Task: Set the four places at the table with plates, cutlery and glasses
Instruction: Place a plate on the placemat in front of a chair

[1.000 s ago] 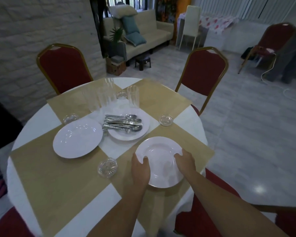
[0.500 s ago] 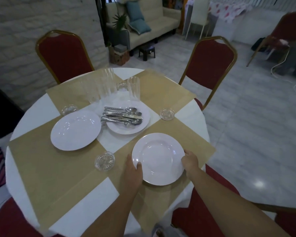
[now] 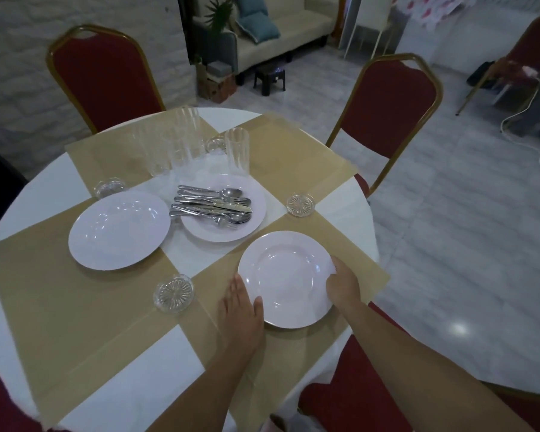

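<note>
Just to the near right of the cutlery plate [image 3: 219, 234], which sits at the middle of the round table [image 3: 28, 194], a white plate [image 3: 285, 279] lies flat on a tan placemat [image 3: 355, 254]. The person's right hand [image 3: 343, 283] grasps that plate at its right rim, thumb on top and fingers curled at the edge. The left hand [image 3: 242, 310] is released: its fingers stretch out straight and flat on the placemat along the plate's left side, and the thumb just meets the rim.

On the cutlery plate the cutlery [image 3: 212, 207] is heaped in a loose bundle, handles pointing left. Immediately left of the cutlery plate lies a second plate [image 3: 119, 230], bare, on another placemat. Behind the cutlery plate stand the clear tumblers [image 3: 181, 141], bunched close together, one of them slightly to the right of the rest.

Small glass coasters [image 3: 174, 293] ring the cutlery plate: one to its near left, one to its right, one to its far left and one behind it among the tumblers. Beyond the cutlery plate, past the table's far edge, two red chairs [image 3: 106, 79] with gold frames face inward.
</note>
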Available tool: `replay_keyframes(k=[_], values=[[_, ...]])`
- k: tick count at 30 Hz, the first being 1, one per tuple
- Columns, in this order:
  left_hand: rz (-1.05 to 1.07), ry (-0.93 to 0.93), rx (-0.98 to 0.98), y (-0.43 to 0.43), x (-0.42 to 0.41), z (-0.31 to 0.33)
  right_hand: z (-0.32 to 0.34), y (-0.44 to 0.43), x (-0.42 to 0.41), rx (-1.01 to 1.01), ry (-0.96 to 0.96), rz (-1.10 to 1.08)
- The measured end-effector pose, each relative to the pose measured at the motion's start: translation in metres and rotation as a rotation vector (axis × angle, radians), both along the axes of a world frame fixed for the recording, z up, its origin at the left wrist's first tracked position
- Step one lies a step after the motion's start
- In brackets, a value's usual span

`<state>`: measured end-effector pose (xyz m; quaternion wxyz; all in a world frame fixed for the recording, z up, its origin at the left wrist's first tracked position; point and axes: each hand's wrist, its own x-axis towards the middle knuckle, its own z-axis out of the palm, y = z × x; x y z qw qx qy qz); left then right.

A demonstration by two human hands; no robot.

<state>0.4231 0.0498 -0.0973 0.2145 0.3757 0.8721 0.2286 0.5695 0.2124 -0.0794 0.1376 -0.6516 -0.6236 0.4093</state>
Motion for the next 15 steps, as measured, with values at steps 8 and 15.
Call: replay_keyframes(k=[8, 15], values=[[0.009, 0.033, -0.020, 0.024, 0.013, -0.004, -0.004, 0.024, 0.009, 0.102, -0.122, 0.079], [0.043, 0.064, -0.023, 0.038, 0.022, -0.006, -0.008, 0.027, 0.021, 0.237, -0.436, 0.243]])
